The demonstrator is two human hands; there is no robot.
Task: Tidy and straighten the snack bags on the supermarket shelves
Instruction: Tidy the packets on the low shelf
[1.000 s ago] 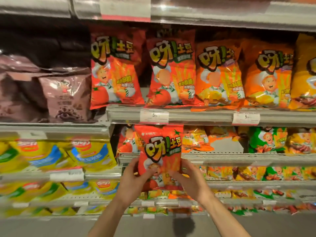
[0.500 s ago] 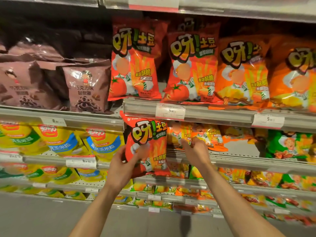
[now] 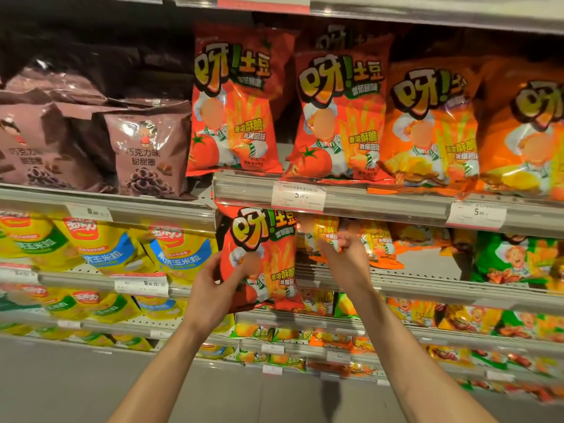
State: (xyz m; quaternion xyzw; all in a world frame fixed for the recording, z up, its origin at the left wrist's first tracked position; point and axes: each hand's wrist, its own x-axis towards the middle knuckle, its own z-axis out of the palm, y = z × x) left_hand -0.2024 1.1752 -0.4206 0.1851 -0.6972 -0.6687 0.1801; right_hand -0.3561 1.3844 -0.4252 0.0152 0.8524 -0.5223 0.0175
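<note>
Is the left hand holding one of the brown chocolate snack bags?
No, the left hand holds a red tomato snack bag in front of the lower shelf, while the brown bags stand untouched on the upper left shelf.

Three red tomato bags [image 3: 241,99], two hands [image 3: 213,296].

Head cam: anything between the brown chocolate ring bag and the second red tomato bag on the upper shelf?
Yes. In the head view one red tomato bag stands between the brown chocolate ring bag and the second red tomato bag.
</note>
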